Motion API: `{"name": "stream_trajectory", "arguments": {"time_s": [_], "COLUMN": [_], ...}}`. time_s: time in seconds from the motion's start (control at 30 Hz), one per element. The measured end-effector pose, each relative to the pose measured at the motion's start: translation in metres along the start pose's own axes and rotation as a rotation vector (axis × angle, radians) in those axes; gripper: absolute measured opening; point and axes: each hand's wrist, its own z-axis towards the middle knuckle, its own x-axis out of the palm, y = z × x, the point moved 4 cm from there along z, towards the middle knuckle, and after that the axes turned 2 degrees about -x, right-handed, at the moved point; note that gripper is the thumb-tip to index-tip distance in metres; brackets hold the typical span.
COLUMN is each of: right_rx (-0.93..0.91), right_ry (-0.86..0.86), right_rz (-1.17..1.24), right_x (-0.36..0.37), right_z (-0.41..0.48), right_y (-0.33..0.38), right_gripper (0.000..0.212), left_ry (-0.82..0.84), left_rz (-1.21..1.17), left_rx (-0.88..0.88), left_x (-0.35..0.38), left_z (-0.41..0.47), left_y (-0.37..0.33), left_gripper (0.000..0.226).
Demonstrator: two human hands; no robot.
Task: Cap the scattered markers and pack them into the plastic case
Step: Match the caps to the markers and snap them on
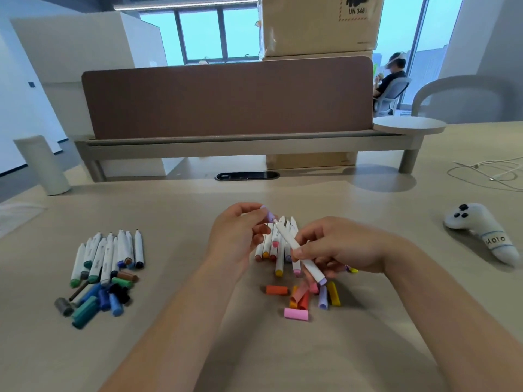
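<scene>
White marker (289, 239), lilac cap (268, 215) at its 11 o'clock — pink cap (295, 314) and orange cap (276, 290) at 6; brown divider (226, 100), beige table (169, 349).

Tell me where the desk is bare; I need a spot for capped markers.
Bare: between the left pile and left hand; between the right hand and the controller; ahead of the hands, up to the shelf. Crowded: markers and caps under the hands.

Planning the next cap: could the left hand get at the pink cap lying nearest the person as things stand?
Reach, probably yes: the pink cap lies uncovered on the table. But the left hand pinches a lilac cap, so it looks occupied.
</scene>
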Motion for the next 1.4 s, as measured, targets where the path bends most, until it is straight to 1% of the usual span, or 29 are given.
{"name": "stream_trajectory", "arguments": {"time_s": [0.17, 0.33, 0.47, 0.6, 0.73, 0.8, 0.87, 0.9, 0.97, 1.0, 1.13, 1.23, 1.3, 1.4], "right_rx": [0.01, 0.009, -0.001, -0.067, -0.06, -0.053, 0.004, 0.058, 0.197, 0.259, 0.392, 0.468, 0.478, 0.405], "right_ry": [-0.027, -0.066, -0.095, -0.16, -0.18, -0.316, -0.48, -0.524, -0.511, -0.492, -0.497, -0.47, -0.481, -0.556], "right_rz": [-0.035, -0.058, 0.007, -0.007, 0.03, -0.053, -0.241, -0.36, -0.57, -0.63, -0.708, -0.787, -0.842, -0.846], "right_x": [-0.001, -0.002, -0.002, -0.001, 0.0, -0.009, -0.023, -0.028, -0.03, -0.029, -0.025, -0.025, -0.025, -0.026], "right_z": [0.001, 0.002, 0.003, 0.008, 0.012, 0.014, 0.015, 0.015, 0.017, 0.019, 0.023, 0.023, 0.021, 0.023], "right_y": [-0.001, 0.001, 0.002, 0.006, 0.006, 0.005, 0.004, 0.002, -0.003, -0.006, -0.014, -0.018, -0.019, -0.02], "right_gripper": [0.012, 0.014, 0.017, 0.012, 0.018, 0.018, 0.018, 0.017, 0.02, 0.023, 0.035, 0.029, 0.021, 0.015], "left_ry": [-0.034, -0.032, -0.062, -0.094, -0.073, -0.05, -0.027, -0.016, -0.009, -0.017, -0.032, -0.025, -0.02, -0.021], "left_rz": [0.003, 0.126, 0.236, 0.165, 0.181, 0.188, 0.214, 0.245, 0.293, 0.299, 0.288, 0.277, 0.277, 0.285], "left_rx": [0.01, 0.054, 0.143, 0.162, 0.147, 0.135, 0.127, 0.128, 0.124, 0.118, 0.096, 0.076, 0.074, 0.083], "left_x": [-0.002, 0.002, 0.007, 0.007, 0.006, 0.009, 0.012, 0.014, 0.017, 0.017, 0.012, 0.009, 0.01, 0.01], "left_z": [-0.002, -0.004, -0.009, -0.009, -0.008, -0.009, -0.01, -0.011, -0.013, -0.014, -0.014, -0.017, -0.017, -0.017], "left_y": [-0.003, -0.002, -0.001, -0.005, -0.008, -0.007, -0.006, -0.006, -0.006, -0.006, -0.008, -0.008, -0.008, -0.01], "left_gripper": [0.009, 0.006, 0.005, 0.009, 0.014, 0.021, 0.028, 0.024, 0.015, 0.014, 0.018, 0.017, 0.017, 0.017]}}
